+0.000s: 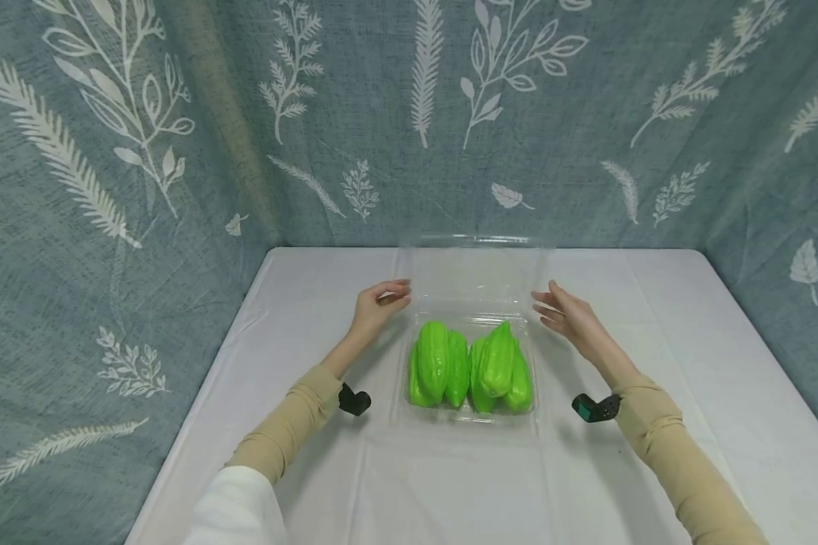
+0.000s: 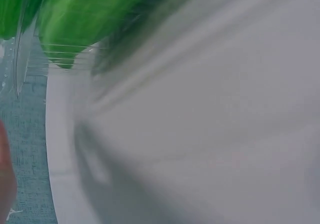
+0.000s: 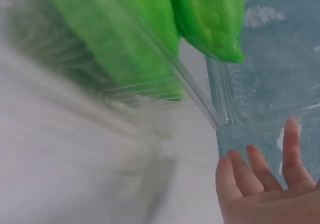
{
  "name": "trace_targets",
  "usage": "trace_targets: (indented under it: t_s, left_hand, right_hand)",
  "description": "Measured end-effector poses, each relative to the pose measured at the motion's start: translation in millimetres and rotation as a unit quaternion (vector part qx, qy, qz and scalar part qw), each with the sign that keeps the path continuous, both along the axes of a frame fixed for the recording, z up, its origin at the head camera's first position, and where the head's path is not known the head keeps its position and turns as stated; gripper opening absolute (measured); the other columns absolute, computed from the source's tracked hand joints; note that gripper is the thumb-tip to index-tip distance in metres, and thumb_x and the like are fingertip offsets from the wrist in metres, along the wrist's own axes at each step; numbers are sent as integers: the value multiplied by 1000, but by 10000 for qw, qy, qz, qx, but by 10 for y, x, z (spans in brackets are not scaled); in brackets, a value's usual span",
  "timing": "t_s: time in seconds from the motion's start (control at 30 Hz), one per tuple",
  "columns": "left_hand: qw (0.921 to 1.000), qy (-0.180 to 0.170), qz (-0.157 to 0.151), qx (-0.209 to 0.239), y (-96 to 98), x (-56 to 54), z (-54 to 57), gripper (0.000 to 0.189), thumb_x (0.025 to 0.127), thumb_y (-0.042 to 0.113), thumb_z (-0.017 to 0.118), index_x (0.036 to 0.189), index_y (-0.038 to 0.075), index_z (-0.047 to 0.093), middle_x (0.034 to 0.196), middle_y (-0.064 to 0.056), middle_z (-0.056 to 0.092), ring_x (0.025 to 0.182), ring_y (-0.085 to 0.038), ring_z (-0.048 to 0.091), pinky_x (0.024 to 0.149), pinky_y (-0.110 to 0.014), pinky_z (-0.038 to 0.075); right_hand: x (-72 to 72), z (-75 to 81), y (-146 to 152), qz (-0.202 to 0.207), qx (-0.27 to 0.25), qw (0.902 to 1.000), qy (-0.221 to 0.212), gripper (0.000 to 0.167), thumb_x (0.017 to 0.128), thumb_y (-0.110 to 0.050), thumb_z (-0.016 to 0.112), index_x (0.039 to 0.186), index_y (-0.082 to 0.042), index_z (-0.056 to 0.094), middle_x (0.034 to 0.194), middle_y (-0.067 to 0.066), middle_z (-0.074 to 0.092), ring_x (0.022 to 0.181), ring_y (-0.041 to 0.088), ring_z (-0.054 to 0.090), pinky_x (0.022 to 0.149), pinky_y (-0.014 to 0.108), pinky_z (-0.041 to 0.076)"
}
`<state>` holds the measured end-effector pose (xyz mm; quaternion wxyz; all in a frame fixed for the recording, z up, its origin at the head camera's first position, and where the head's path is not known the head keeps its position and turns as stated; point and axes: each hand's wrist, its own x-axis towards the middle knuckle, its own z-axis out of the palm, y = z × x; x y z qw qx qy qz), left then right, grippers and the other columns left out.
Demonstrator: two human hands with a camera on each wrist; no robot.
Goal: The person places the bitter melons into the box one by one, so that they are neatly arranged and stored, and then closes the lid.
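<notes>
A clear plastic clamshell box (image 1: 466,418) holds several green star fruits (image 1: 497,362), heaped in a left and a right group. Its transparent lid (image 1: 473,276) is raised at the back. My left hand (image 1: 380,303) is at the left edge of the lid, fingers and thumb extended; only a sliver of it shows in the left wrist view. By the lid's right edge is my right hand (image 1: 567,312), its fingers spread and relaxed. In the right wrist view, those fingers (image 3: 292,156) have nothing between them, and the fruits show through the box wall.
The box stands on a table with a white cloth (image 1: 450,484). Blue-green curtains (image 1: 382,98) with white leaf prints surround the table at the back and sides. A black wrist device (image 1: 354,400) sits at the left wrist, another (image 1: 596,409) at the right.
</notes>
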<state>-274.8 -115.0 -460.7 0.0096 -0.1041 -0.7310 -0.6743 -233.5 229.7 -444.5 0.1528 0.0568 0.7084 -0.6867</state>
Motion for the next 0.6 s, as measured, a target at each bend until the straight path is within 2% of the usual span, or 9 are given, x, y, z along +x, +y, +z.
trace_targets:
  t_s: [0.1,0.13,0.27,0.33,0.47,0.53,0.6]
  left_hand:
    - [9998,-8,-66,-160,-83,76,-55,9,82,-9,65,90,-13,65,123,-28,59,93,-7,68,82,-13,56]
    - [9996,27,-144,-243,-107,92,-92,8,82,-9,65,89,-12,66,123,-28,60,95,-8,67,82,-13,56]
    - [9956,278,-592,-674,-203,215,-183,11,87,-6,59,91,-15,65,124,-27,59,113,-29,62,91,-14,52]
    - [9937,227,-812,-744,-238,279,-218,15,90,-5,55,94,-18,63,126,-28,57,120,-38,55,94,-13,50]
    - [9937,-216,-901,-636,-229,415,-226,22,93,-2,52,101,-21,58,131,-28,53,123,-42,51,95,-18,52]
    - [9924,-528,-909,-639,-192,477,-202,29,95,4,52,113,-19,53,136,-28,49,126,-42,49,97,-26,53]
    - [9884,-948,-905,-766,-148,535,-161,42,96,13,52,129,-11,44,141,-27,45,128,-41,47,100,-36,52]
  right_hand:
    - [131,-7,2,208,188,9996,-10,72,100,-46,37,149,3,19,156,19,22,143,32,25,119,39,29]
    - [187,-18,6,251,284,9993,23,68,101,-42,38,148,4,21,155,21,24,143,32,26,120,40,29]
    - [390,-118,22,578,852,9940,363,55,100,-29,45,139,8,36,154,21,26,142,38,26,118,51,29]
    - [472,-191,26,676,1161,9892,582,50,98,-26,50,133,8,42,153,21,28,141,40,26,117,56,28]
    - [589,-317,7,575,1391,9843,922,45,96,-23,56,129,6,47,151,22,33,136,44,34,115,57,30]
    - [630,-350,-21,438,1518,9816,1077,45,96,-21,56,130,6,45,148,24,35,132,44,40,112,55,36]
    - [663,-358,-53,301,1609,9794,1180,45,96,-20,55,132,5,43,146,26,37,128,44,45,110,53,41]
